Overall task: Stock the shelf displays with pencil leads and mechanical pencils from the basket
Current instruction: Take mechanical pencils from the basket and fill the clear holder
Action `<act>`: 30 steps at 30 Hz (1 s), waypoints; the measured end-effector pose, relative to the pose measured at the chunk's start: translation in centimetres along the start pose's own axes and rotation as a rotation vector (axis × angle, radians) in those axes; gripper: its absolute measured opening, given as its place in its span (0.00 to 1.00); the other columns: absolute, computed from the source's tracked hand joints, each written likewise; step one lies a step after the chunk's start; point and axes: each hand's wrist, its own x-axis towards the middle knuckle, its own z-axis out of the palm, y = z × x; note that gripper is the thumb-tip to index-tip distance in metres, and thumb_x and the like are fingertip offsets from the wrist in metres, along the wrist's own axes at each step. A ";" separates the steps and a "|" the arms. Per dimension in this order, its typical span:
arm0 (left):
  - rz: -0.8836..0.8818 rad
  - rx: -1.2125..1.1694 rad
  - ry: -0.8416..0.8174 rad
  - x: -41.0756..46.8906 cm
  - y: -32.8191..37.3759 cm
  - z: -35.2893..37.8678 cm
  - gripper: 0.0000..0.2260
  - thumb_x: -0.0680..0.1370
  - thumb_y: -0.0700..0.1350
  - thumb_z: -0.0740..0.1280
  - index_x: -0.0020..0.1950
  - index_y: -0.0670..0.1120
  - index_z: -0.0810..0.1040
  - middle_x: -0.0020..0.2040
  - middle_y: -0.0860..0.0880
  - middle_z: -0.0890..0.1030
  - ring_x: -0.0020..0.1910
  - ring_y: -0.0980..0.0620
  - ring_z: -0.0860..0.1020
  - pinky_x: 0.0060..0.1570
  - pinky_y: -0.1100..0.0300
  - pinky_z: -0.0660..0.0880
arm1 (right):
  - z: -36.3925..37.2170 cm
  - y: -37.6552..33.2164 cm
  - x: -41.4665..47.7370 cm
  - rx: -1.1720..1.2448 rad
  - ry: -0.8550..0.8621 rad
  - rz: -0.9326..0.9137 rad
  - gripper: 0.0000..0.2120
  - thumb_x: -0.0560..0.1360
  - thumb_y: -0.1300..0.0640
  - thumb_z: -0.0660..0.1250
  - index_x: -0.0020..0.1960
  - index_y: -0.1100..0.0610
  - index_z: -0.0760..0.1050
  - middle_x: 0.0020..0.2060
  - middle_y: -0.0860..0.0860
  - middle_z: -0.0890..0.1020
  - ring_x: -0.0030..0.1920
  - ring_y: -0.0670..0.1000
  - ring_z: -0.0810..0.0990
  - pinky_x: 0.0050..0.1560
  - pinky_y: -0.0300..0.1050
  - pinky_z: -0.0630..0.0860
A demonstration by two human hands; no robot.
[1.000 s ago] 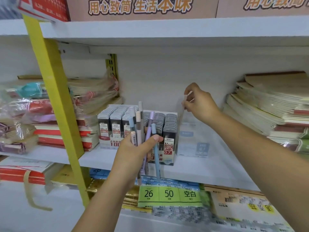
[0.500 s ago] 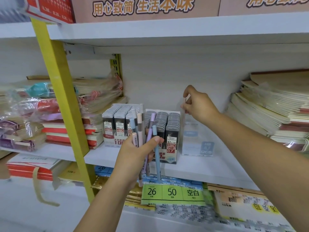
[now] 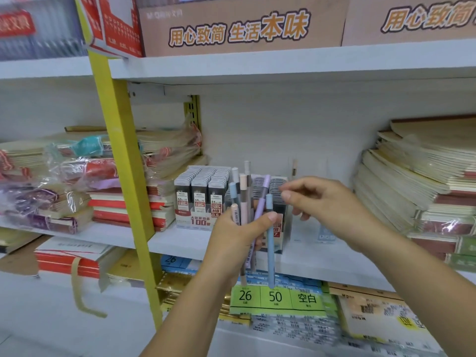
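1. Head view looks at a white metal shelf in a shop, and a person stands close to it with both arms stretched forward.
2. The left hand is wrapped firmly around a bundle of pastel mechanical pencils, blue, pink, lilac and grey, held upright in front of the shelf edge.
3. The right hand hovers just beside the tops of that bundle, fingers loosely parted and carrying nothing.
4. Behind the bundle stand two display boxes of dark pencil-lead cases, tightly filled, so the leads look already stocked.
5. To their right sits a clear plastic display stand, with one pale pencil upright in it near the back wall; its other slots look unfilled, though its transparency makes this hard to judge.
6. I judge the step in hand to be filling that stand with pencils, one at a time.
7. The next move calls for a pinch on a single pencil top, most easily the lilac or the blue one nearest the fingers, then a straight lift so the others stay put.
8. No basket is in view here.
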 end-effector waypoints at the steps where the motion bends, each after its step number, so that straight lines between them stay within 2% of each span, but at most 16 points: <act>1: -0.004 0.014 -0.003 -0.1 0.0 0.4 0.11 0.69 0.48 0.79 0.48 0.46 0.83 0.32 0.48 0.81 0.27 0.55 0.73 0.30 0.64 0.74 | 0.3 -0.1 -0.4 0.035 -0.011 0.022 0.04 0.72 0.51 0.72 0.46 0.45 0.82 0.38 0.41 0.84 0.35 0.38 0.80 0.34 0.30 0.74; 3: -0.006 0.049 -0.002 -0.2 0.0 1.1 0.09 0.71 0.46 0.78 0.47 0.47 0.82 0.33 0.50 0.79 0.28 0.55 0.73 0.31 0.63 0.75 | 0.4 -0.1 -0.7 0.072 -0.003 0.060 0.02 0.71 0.51 0.73 0.43 0.46 0.84 0.38 0.42 0.85 0.35 0.36 0.79 0.33 0.29 0.73; 7: -0.009 0.079 -0.030 -0.3 0.1 1.4 0.10 0.72 0.47 0.77 0.50 0.44 0.82 0.33 0.48 0.79 0.28 0.56 0.72 0.31 0.63 0.74 | -0.2 -0.1 -0.7 0.069 0.038 0.081 0.03 0.72 0.53 0.73 0.41 0.47 0.84 0.37 0.44 0.85 0.35 0.38 0.79 0.33 0.30 0.74; 12: -0.047 0.061 -0.079 -0.2 0.0 1.3 0.08 0.75 0.44 0.75 0.52 0.44 0.84 0.41 0.45 0.87 0.27 0.57 0.72 0.30 0.65 0.73 | -1.6 -0.2 0.2 0.308 0.201 0.131 0.04 0.78 0.58 0.67 0.46 0.57 0.80 0.37 0.52 0.86 0.35 0.50 0.84 0.30 0.39 0.77; 15: -0.058 0.074 -0.092 0.1 0.0 1.5 0.09 0.76 0.44 0.74 0.54 0.43 0.82 0.46 0.46 0.88 0.27 0.57 0.71 0.30 0.65 0.73 | -1.7 -0.3 0.2 0.340 0.152 0.132 0.04 0.77 0.59 0.67 0.51 0.58 0.77 0.41 0.55 0.86 0.38 0.54 0.85 0.33 0.43 0.81; 17: -0.039 0.066 -0.089 0.3 0.1 1.7 0.08 0.76 0.44 0.74 0.54 0.45 0.83 0.44 0.48 0.88 0.26 0.57 0.72 0.30 0.65 0.73 | -1.7 -0.3 0.4 0.334 0.103 0.104 0.07 0.76 0.62 0.69 0.53 0.58 0.75 0.42 0.56 0.86 0.40 0.55 0.86 0.37 0.46 0.83; 20: -0.014 0.049 -0.038 0.7 0.2 1.4 0.06 0.75 0.47 0.75 0.50 0.48 0.85 0.33 0.52 0.83 0.26 0.57 0.74 0.28 0.66 0.73 | -3.4 -0.7 1.9 0.355 0.284 -0.020 0.09 0.76 0.66 0.68 0.52 0.56 0.71 0.39 0.55 0.86 0.36 0.52 0.85 0.35 0.43 0.82; 22: 0.006 0.064 -0.030 0.9 0.3 1.0 0.07 0.76 0.47 0.73 0.53 0.47 0.85 0.33 0.55 0.84 0.27 0.58 0.74 0.28 0.68 0.73 | -5.2 -0.6 3.6 0.245 0.413 -0.100 0.12 0.76 0.66 0.67 0.53 0.52 0.69 0.38 0.55 0.86 0.37 0.50 0.85 0.36 0.40 0.81; 25: 0.014 0.056 -0.021 1.0 0.4 0.4 0.07 0.79 0.47 0.70 0.55 0.48 0.82 0.41 0.51 0.87 0.27 0.59 0.74 0.29 0.68 0.74 | -6.5 0.9 6.2 -0.038 0.455 -0.151 0.14 0.75 0.63 0.68 0.54 0.50 0.69 0.39 0.55 0.84 0.39 0.51 0.85 0.38 0.42 0.82; 28: 0.016 0.062 -0.007 1.2 0.4 0.1 0.05 0.79 0.47 0.70 0.54 0.49 0.82 0.39 0.50 0.87 0.27 0.58 0.75 0.31 0.66 0.76 | -6.0 3.0 8.4 -0.343 0.377 -0.149 0.14 0.74 0.63 0.69 0.52 0.50 0.67 0.40 0.55 0.82 0.39 0.54 0.84 0.44 0.52 0.82; 30: 0.025 0.058 -0.006 1.3 0.3 0.0 0.05 0.79 0.48 0.70 0.52 0.49 0.83 0.37 0.50 0.85 0.28 0.58 0.75 0.31 0.65 0.76 | -5.5 4.5 9.2 -0.487 0.298 -0.151 0.14 0.75 0.63 0.68 0.52 0.50 0.66 0.39 0.55 0.81 0.39 0.55 0.83 0.46 0.54 0.80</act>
